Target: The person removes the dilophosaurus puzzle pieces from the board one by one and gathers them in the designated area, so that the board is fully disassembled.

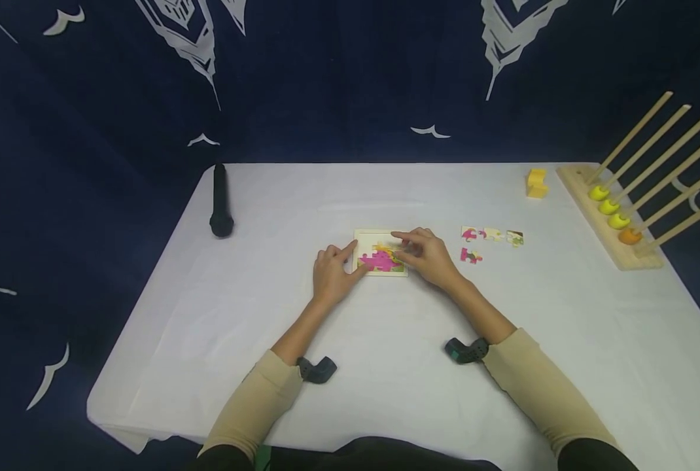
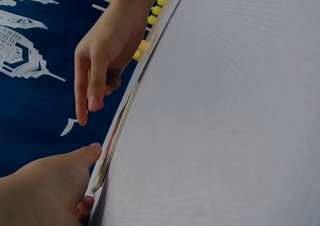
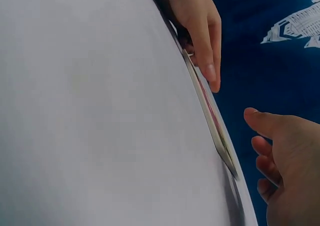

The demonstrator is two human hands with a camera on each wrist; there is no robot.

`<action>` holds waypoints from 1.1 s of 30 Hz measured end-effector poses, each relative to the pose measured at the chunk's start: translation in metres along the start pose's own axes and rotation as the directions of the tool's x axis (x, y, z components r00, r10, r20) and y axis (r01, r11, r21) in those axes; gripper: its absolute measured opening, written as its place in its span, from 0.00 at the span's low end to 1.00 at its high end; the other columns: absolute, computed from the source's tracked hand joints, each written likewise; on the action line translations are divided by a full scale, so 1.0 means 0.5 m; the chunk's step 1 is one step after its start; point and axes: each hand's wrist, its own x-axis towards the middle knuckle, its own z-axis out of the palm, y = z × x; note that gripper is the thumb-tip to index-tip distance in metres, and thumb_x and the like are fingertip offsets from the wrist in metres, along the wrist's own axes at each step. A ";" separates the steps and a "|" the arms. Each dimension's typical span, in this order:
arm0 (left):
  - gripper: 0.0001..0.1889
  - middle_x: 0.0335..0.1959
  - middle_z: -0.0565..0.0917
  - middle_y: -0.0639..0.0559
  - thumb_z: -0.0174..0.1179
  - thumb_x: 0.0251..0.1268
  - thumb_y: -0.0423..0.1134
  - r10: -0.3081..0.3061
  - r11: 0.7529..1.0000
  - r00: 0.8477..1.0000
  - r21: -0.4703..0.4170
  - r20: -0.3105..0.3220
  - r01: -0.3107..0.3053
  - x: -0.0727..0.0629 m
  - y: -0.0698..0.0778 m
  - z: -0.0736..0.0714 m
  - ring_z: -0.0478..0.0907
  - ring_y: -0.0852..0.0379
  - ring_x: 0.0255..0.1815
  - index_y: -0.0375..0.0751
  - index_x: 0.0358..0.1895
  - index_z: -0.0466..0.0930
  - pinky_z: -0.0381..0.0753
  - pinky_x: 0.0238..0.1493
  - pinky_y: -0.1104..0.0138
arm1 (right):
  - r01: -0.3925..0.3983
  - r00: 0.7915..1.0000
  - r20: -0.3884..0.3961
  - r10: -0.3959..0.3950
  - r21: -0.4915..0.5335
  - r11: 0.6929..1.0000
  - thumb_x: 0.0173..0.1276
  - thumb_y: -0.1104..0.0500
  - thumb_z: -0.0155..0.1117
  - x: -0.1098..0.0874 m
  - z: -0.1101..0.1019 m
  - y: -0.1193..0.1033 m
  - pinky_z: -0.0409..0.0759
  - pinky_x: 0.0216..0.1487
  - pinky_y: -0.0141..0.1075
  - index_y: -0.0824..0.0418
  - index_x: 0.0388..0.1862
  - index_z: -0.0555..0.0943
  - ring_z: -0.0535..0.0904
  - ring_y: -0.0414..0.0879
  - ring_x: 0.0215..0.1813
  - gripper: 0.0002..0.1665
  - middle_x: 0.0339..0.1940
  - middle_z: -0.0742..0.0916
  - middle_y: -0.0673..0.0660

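Note:
A small wooden puzzle tray (image 1: 381, 273) lies on the white table, with a pink, yellow and green picture partly filled in by joined puzzle pieces (image 1: 379, 261). My left hand (image 1: 331, 275) rests at its left side, index finger and thumb spread and touching the edge. Over the right part of the tray is my right hand (image 1: 429, 258), index finger stretched out and thumb apart. In the right wrist view, the right hand (image 3: 292, 158) is above the tray (image 3: 212, 123), with nothing visible between its fingers. Loose puzzle pieces (image 1: 471, 256) lie to the right.
At the table's right edge stands a wooden peg rack (image 1: 612, 219) with yellow and orange beads. A yellow block (image 1: 536, 183) sits near the back edge. Far left lies a black, rod-like object (image 1: 221, 203). A dark patterned curtain (image 1: 338, 85) hangs behind the table.

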 end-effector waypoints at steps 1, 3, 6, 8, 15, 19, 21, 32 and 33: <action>0.33 0.30 0.69 0.52 0.64 0.52 0.58 -0.002 1.000 1.000 0.009 0.001 0.002 0.000 0.000 0.000 0.62 0.54 0.33 0.47 0.61 0.73 0.62 0.35 0.65 | -0.007 1.000 0.012 0.007 -0.001 1.000 0.54 0.60 0.71 0.005 0.007 -0.001 0.68 0.36 0.38 0.61 0.52 0.80 0.69 0.48 0.35 0.25 0.32 0.81 0.54; 0.34 0.31 0.69 0.52 0.63 0.53 0.58 -0.003 1.000 1.000 0.027 0.004 0.003 0.000 0.000 0.001 0.62 0.54 0.33 0.46 0.62 0.72 0.62 0.36 0.65 | -0.024 0.999 0.034 0.024 0.000 1.000 0.55 0.59 0.71 0.012 0.020 0.000 0.67 0.37 0.38 0.60 0.54 0.79 0.69 0.48 0.35 0.26 0.32 0.80 0.54; 0.35 0.31 0.69 0.52 0.62 0.53 0.59 0.006 0.998 1.000 0.057 0.004 -0.006 0.000 0.000 0.002 0.62 0.54 0.33 0.45 0.63 0.71 0.62 0.36 0.65 | -0.028 0.998 0.060 0.029 -0.009 1.000 0.56 0.58 0.70 0.020 0.035 0.002 0.68 0.38 0.39 0.61 0.55 0.78 0.69 0.48 0.35 0.26 0.31 0.80 0.54; 0.36 0.31 0.69 0.52 0.62 0.53 0.59 0.013 0.997 1.000 0.070 0.002 -0.013 -0.001 0.000 0.001 0.61 0.54 0.33 0.43 0.63 0.70 0.62 0.35 0.65 | -0.033 0.997 0.076 0.034 -0.020 0.999 0.57 0.56 0.69 0.023 0.041 0.003 0.69 0.38 0.39 0.62 0.56 0.78 0.70 0.48 0.34 0.27 0.31 0.80 0.55; 0.36 0.31 0.68 0.51 0.62 0.53 0.60 0.024 0.996 1.000 0.087 0.003 -0.024 -0.001 0.001 0.000 0.60 0.54 0.32 0.42 0.62 0.71 0.60 0.35 0.65 | -0.047 0.990 0.126 0.058 -0.088 0.995 0.57 0.55 0.70 0.030 0.048 0.003 0.68 0.37 0.39 0.64 0.56 0.77 0.68 0.48 0.34 0.28 0.31 0.77 0.55; 0.35 0.31 0.68 0.51 0.62 0.53 0.59 0.032 0.996 0.999 0.087 -0.002 -0.032 -0.001 0.001 -0.001 0.60 0.54 0.32 0.41 0.61 0.72 0.60 0.35 0.65 | -0.035 0.989 0.140 0.049 -0.101 0.994 0.57 0.56 0.70 0.032 0.049 0.003 0.66 0.36 0.39 0.65 0.54 0.79 0.66 0.48 0.33 0.26 0.31 0.77 0.56; 0.35 0.31 0.68 0.51 0.63 0.53 0.59 0.035 0.996 0.999 0.086 -0.005 -0.035 -0.001 0.002 -0.002 0.60 0.54 0.32 0.41 0.61 0.72 0.60 0.34 0.65 | -0.033 0.988 0.143 0.048 -0.105 0.994 0.57 0.57 0.70 0.033 0.050 0.005 0.66 0.36 0.39 0.65 0.53 0.79 0.66 0.48 0.33 0.25 0.31 0.77 0.56; 0.36 0.30 0.67 0.51 0.62 0.52 0.60 0.037 0.997 0.999 0.062 0.006 -0.037 -0.002 0.000 -0.001 0.60 0.55 0.32 0.41 0.61 0.72 0.60 0.34 0.65 | -0.045 0.990 0.129 0.057 -0.091 0.995 0.56 0.56 0.70 0.029 0.053 0.008 0.67 0.36 0.39 0.64 0.51 0.79 0.68 0.48 0.33 0.24 0.30 0.76 0.55; 0.36 0.30 0.67 0.51 0.62 0.52 0.60 0.036 0.998 0.999 0.059 0.006 -0.036 -0.002 0.000 -0.001 0.59 0.55 0.31 0.41 0.61 0.72 0.60 0.34 0.65 | -0.045 0.990 0.126 0.056 -0.086 0.995 0.56 0.56 0.70 0.029 0.053 0.008 0.67 0.36 0.39 0.64 0.51 0.79 0.67 0.48 0.33 0.24 0.30 0.76 0.55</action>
